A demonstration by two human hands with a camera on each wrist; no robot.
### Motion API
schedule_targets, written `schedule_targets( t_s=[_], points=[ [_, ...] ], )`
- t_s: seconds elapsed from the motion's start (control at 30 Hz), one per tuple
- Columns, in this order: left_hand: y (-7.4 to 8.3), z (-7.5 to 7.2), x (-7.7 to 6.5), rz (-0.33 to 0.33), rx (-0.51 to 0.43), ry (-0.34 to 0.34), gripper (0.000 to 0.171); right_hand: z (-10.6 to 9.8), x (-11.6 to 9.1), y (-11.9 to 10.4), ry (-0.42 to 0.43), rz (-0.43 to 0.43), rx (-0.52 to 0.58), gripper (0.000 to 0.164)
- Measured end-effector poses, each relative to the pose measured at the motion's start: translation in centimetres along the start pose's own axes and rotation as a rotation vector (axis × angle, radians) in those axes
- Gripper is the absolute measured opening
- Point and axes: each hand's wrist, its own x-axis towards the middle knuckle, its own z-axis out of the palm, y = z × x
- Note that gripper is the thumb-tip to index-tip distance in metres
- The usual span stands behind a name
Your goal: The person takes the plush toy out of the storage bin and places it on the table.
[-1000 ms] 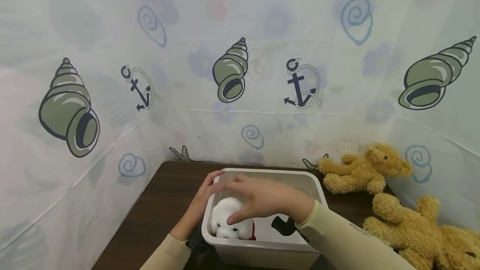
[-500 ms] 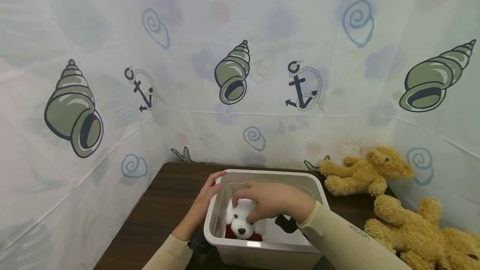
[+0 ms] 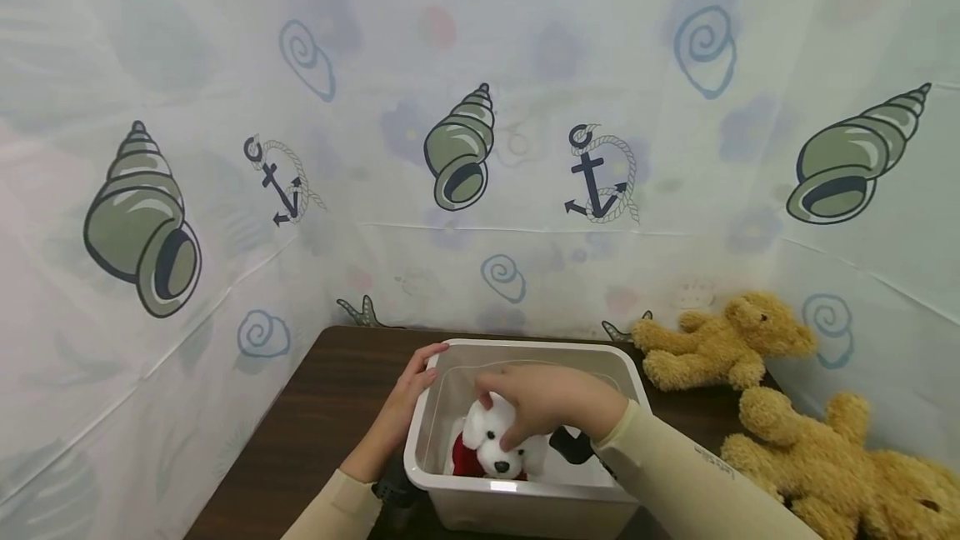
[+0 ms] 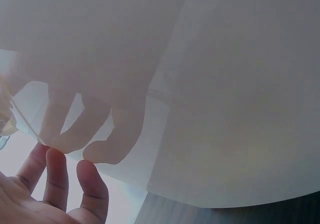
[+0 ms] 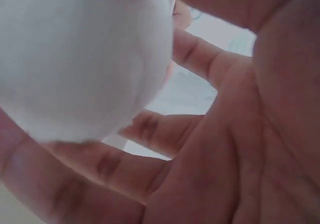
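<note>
A white plush dog [image 3: 491, 436] with a red garment sits inside a pale plastic bin [image 3: 540, 346], by the near left corner, facing the near wall. From above, my right hand [image 3: 543, 398] holds its head between thumb and curled fingers. The right wrist view has the plush dog's white fur [image 5: 85, 58] filling the space inside the hand. My left hand [image 3: 405, 394] grips the bin's left side near the back corner, its upper fingers over the rim. In the left wrist view, bent fingertips [image 4: 92, 176] press the bin's glossy outer wall [image 4: 240, 108], which mirrors them.
Two tan teddy bears lie to the right of the bin: one bear [image 3: 723, 340] near the back, another bear [image 3: 840, 465] nearer the front. The dark wooden table [image 3: 341, 382] carries everything. A shell-patterned curtain [image 3: 375, 148] encloses the back and sides.
The plush dog has shifted right and its face has turned to look toward the near wall, more of its red garment showing. My right hand has moved slightly right with it; the left hand stays.
</note>
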Motion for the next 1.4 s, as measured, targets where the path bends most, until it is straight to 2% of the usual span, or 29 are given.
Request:
schedule_targets(
  t_s=[0.1,0.2,0.33,0.53,0.67,0.73,0.83,0.9,1.0,1.1,1.2,1.27,1.4],
  points=[
    [0.0,-0.1,0.0,0.010,-0.015,-0.009,0.044,0.0,0.3,-0.1,0.014,0.015,0.019,0.057],
    [-0.1,-0.2,0.0,0.019,-0.017,-0.017,0.044,0.3,0.3,-0.2,-0.005,0.087,0.120,0.061],
    [-0.1,-0.2,0.0,0.012,-0.023,-0.024,0.044,0.4,0.1,-0.3,-0.018,0.176,0.288,0.048],
    [0.2,-0.2,0.1,0.017,-0.060,0.006,0.044,-1.1,-0.9,0.2,0.090,0.202,0.320,0.046],
    [0.2,-0.2,0.2,0.019,-0.073,0.026,0.044,-3.3,-2.8,0.3,0.151,0.208,0.353,0.046],
    [0.1,-0.1,0.2,0.011,-0.083,0.030,0.043,-4.8,-4.4,0.4,0.192,0.191,0.390,0.047],
    [-0.1,-0.1,0.3,0.005,-0.087,0.026,0.043,-6.9,-7.4,0.7,0.299,0.132,0.387,0.049],
    [-0.3,0.0,0.3,0.006,-0.086,0.017,0.044,-8.2,-9.8,0.9,0.389,0.113,0.354,0.050],
    [-0.4,0.1,0.2,-0.002,-0.071,-0.006,0.044,-9.8,-13.4,1.3,0.539,0.157,0.265,0.052],
    [-0.4,0.1,0.1,-0.011,-0.048,-0.019,0.044,-10.5,-16.1,2.0,0.707,0.234,0.117,0.055],
    [-0.3,0.1,-0.1,-0.012,-0.027,-0.015,0.043,-10.1,-17.5,3.4,0.836,0.305,-0.069,0.058],
    [-0.1,0.1,-0.1,-0.010,-0.021,-0.009,0.043,-9.6,-17.9,4.7,0.853,0.360,-0.150,0.058],
    [0.2,0.0,-0.3,-0.015,-0.036,-0.007,0.043,-8.1,-17.7,8.3,0.728,0.447,-0.203,0.060]
  ],
)
